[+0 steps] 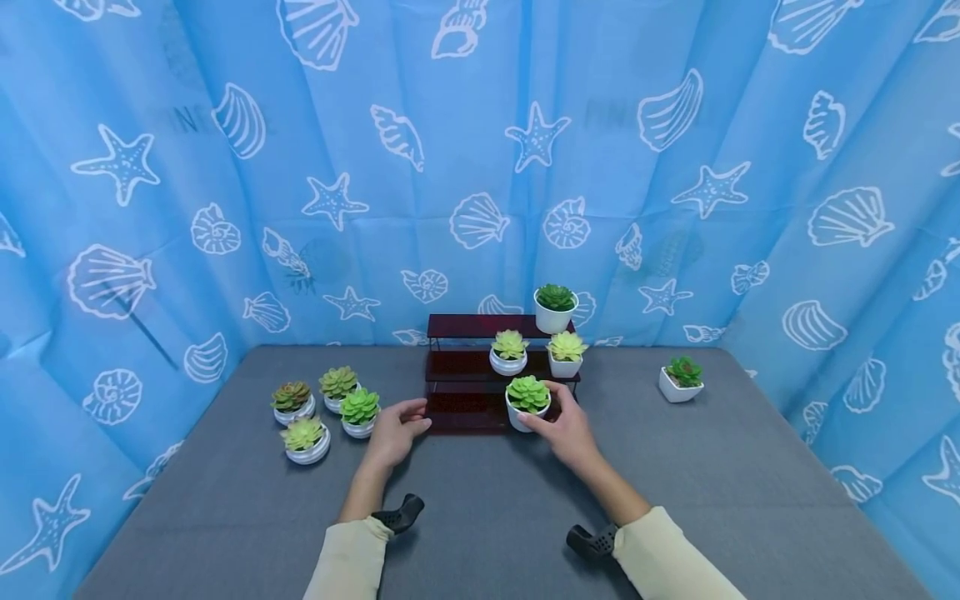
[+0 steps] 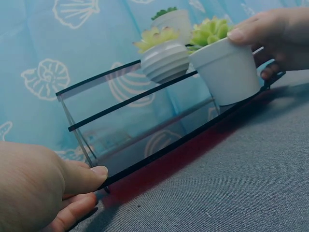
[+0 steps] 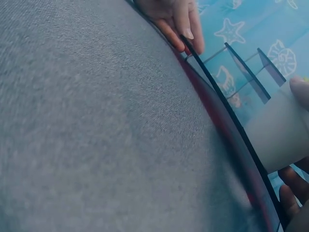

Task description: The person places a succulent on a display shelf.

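A three-tier dark red display stand sits on the grey cloth. My right hand grips a potted succulent, bright green in a plain white pot, at the right part of the lowest tier. Its thumb lies at the rim and the fingers are around the pot's right side. My left hand holds the stand's left end, the thumb against the front corner and fingers lower down. Behind the gripped pot, two yellow-green succulents stand on the middle tier. A dark green one tops the right end.
Left of the stand, several succulents in ridged white pots cluster close to my left hand. One small succulent in a square pot stands alone at the right. A blue shell-print curtain hangs behind the grey-covered table.
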Available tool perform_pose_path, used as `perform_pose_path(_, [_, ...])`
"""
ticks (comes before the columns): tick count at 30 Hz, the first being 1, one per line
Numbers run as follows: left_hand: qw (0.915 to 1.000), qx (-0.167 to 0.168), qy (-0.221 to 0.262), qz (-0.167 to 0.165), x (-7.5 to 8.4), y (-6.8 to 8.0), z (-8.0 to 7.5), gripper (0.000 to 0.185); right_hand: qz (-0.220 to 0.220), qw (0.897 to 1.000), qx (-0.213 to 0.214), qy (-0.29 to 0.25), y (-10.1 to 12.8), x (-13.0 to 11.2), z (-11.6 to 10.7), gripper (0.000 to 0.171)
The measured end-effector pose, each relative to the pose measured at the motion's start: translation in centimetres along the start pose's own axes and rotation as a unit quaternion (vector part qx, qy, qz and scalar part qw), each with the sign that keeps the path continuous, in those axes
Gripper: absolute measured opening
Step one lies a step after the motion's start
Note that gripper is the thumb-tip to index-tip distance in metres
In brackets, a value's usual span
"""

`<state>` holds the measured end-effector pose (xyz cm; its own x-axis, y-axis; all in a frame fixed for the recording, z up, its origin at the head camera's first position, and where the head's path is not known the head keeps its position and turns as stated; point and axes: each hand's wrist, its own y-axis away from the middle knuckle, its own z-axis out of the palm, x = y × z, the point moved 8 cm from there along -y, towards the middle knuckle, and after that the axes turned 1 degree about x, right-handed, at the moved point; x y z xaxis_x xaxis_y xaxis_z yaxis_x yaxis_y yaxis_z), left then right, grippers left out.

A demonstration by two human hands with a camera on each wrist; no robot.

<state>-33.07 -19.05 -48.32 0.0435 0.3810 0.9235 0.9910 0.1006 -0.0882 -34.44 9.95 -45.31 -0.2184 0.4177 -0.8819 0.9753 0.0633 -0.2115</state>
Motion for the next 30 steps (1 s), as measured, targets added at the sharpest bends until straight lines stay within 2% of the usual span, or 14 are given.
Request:
perform_pose_path(8, [1.0000,-0.003,-0.002,0.002,0.1,0.1,0.1,0.035,0.003,1.000,-0.016,0.009,-0.3,-0.1,0.7,0.065])
perform_pose_path(22, [1.0000,-0.003,-0.002,-0.001,0.0,-0.1,0.1,0.036,0.001,0.998,-0.018,0.054,-0.5,-0.4,1.2,0.065])
perform_pose_path(30, [1.0000,-0.002,-0.001,0.003,0.1,-0.1,0.1,0.035,0.010,0.998,-0.017,0.056,-0.4,-0.3,1.4,0.064])
